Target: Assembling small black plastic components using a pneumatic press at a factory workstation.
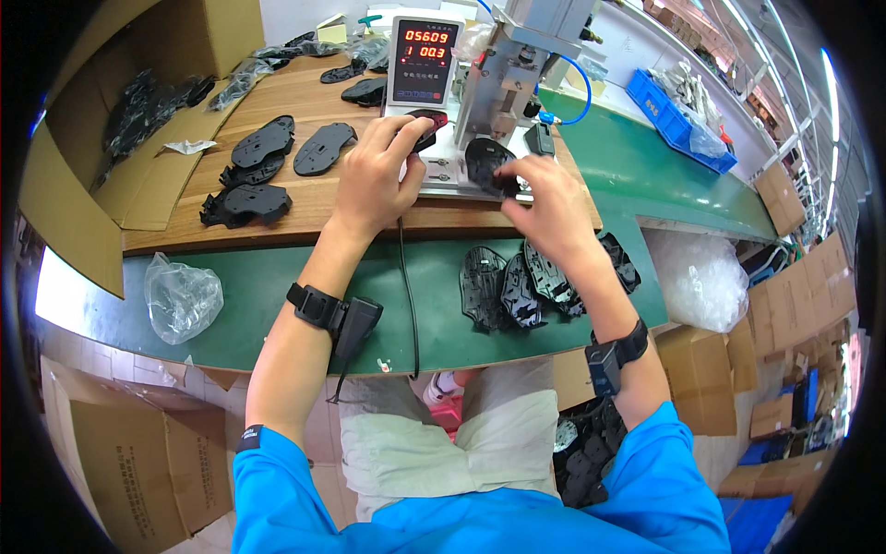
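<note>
Black shell (484,162) | right hand (554,199) bent, grip unclear | left hand (373,177) arched, holding dark piece (428,137)

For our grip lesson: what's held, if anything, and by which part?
Left hand holds dark piece by its left side. Right hand touches black shell at right edge; grip unclear.

Brightly lit, strip lights (831,78) right, fisheye-bent edges
</note>
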`<state>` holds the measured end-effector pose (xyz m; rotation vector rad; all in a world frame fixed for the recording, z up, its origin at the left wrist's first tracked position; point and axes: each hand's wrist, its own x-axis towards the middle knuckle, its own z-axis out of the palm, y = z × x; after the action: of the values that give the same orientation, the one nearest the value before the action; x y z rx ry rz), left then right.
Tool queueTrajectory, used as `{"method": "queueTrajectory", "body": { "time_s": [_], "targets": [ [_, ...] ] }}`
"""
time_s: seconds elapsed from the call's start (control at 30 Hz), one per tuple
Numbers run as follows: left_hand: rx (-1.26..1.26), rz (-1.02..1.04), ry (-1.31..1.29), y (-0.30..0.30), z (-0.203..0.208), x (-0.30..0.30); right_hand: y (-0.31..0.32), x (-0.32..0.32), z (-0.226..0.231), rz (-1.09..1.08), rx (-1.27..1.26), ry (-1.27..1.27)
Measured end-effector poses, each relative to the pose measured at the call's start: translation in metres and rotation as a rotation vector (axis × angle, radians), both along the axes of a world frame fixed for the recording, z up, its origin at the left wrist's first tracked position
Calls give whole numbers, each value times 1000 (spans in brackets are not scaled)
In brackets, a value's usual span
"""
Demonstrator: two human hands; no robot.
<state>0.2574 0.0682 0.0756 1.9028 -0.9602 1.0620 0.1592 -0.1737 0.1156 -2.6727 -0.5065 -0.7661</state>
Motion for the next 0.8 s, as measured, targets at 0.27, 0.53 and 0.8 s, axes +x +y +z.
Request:
{"method": "queueTrajectory", "body": {
  "time_s": [0.27, 0.53, 0.8],
  "targets": [
    [154, -168, -113, -14, -2, -19, -15, -65, -18, -43, 257, -165],
    [440, 34, -154, -54, -14, -36, -34, -109, -72, 2, 169, -97],
    [454, 49, -37, -70, -8, -45, -38, -115, -70, 27, 71, -69]
  ]
}}
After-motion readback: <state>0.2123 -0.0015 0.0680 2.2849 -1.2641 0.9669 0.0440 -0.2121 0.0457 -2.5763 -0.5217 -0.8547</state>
